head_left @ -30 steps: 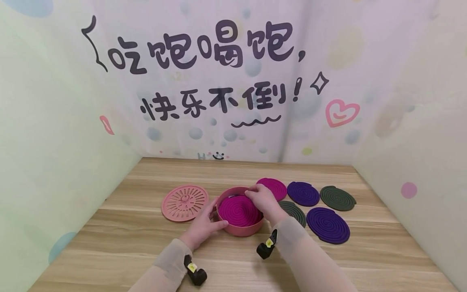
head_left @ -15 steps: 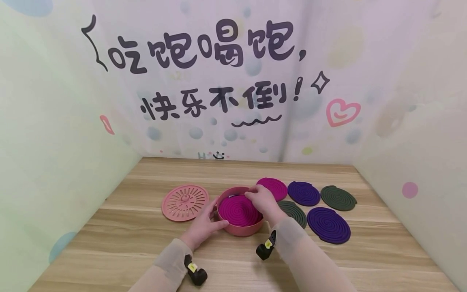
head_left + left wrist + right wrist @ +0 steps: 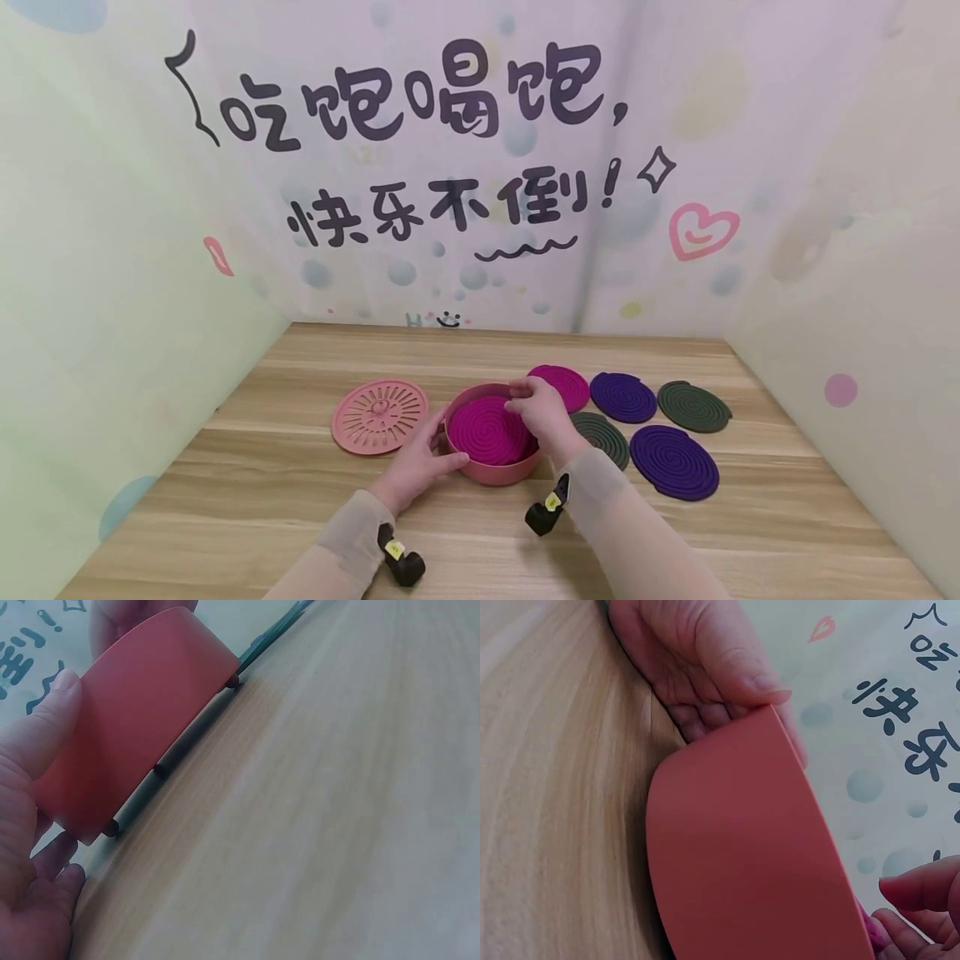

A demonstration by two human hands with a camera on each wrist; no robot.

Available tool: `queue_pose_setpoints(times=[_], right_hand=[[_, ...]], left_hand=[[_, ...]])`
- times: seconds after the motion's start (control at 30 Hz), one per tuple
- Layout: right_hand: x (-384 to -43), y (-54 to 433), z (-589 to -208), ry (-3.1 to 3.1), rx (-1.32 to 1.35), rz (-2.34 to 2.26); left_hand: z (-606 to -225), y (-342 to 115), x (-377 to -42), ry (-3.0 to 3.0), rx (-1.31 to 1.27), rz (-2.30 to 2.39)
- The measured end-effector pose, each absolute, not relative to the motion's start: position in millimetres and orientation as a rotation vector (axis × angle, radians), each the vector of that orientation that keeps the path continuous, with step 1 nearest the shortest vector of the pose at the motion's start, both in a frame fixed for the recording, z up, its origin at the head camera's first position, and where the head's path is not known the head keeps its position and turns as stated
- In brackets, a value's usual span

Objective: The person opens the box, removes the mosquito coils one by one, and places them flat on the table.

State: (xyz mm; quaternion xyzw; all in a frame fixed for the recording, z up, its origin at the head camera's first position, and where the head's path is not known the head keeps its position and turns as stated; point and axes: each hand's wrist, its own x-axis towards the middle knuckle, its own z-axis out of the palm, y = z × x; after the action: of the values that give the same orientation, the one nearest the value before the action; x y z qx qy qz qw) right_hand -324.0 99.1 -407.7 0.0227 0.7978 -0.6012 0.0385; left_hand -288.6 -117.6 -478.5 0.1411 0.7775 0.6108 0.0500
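Observation:
A round pink box (image 3: 501, 475) stands on the table in the head view, with small dark feet showing in the left wrist view. Inside lies a magenta coiled disc (image 3: 490, 431), slightly off to the left, with a dark gap along its right side. My left hand (image 3: 415, 469) grips the box's left side, thumb at the near rim and fingers round the wall. Over the right rear rim is my right hand (image 3: 545, 417), its thumb and fingers apart. In the right wrist view, the right hand's fingertips (image 3: 889, 930) touch a bit of magenta at the rim.
A pink slotted lid (image 3: 380, 417) lies left of the box. To the right lie another magenta coil (image 3: 562, 387), two purple coils (image 3: 624, 397) and two green coils (image 3: 693, 407), one partly behind the right wrist. Walls bound the wooden table (image 3: 262, 500) on both sides and behind.
The magenta disc in the box has shifted slightly up and left, covering a small shiny part at the rear. My right hand's fingers have spread a little from the thumb; the left hand stays.

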Motion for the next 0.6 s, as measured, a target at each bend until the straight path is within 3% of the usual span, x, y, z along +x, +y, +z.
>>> queue_pose_setpoints(times=[0.6], right_hand=[[-323.1, 99.5, -410.4, 2.321, 0.165, -1.871]], left_hand=[[-477.1, -117.4, -287.7, 2.369, 0.429, 1.851]])
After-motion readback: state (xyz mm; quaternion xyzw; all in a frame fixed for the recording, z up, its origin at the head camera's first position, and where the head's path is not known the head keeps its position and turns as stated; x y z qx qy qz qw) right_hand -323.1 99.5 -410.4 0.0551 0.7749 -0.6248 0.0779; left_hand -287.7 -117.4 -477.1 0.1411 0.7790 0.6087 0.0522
